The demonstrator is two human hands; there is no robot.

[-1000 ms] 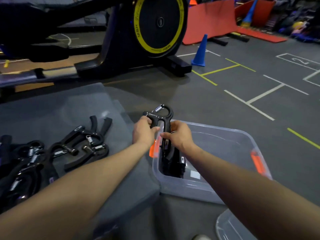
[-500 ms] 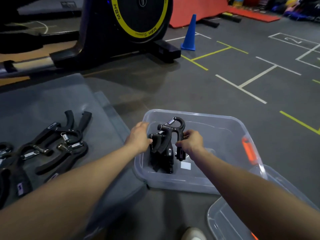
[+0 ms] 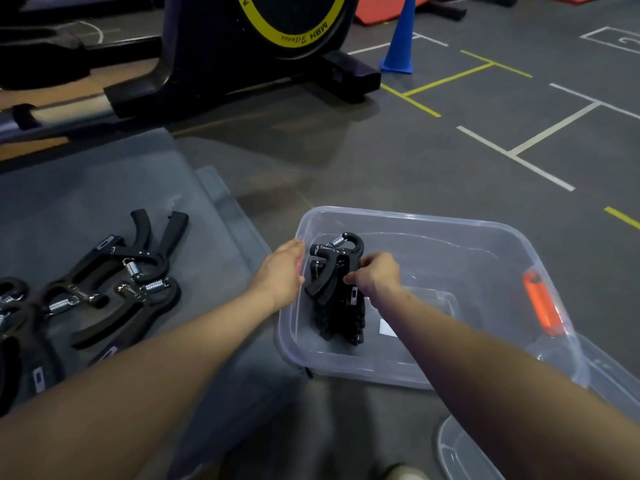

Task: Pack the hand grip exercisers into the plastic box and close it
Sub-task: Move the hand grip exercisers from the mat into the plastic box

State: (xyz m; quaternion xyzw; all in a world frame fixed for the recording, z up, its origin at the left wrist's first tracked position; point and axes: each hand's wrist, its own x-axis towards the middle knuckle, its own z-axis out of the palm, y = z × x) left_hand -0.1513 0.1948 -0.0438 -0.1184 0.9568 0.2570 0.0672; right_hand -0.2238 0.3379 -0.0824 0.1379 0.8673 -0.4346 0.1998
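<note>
a black exercise machine (image 3: pixel 221 46) stands far left. a grey mat (image 3: pixel 104 209) at near left carries loose exercisers (image 3: pixel 138 271). right of it sits the clear plastic box (image 3: pixel 485 237), its lid (image 3: pixel 485 455) nearer. inside the box's left end, the left hand (image 3: pixel 280 275) and right hand (image 3: pixel 377 277) pinch a black exerciser (image 3: pixel 336 265) upright against others.

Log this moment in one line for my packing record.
left hand: on box rim | right hand: setting gripper stack upright in plastic box | lid: off
</note>
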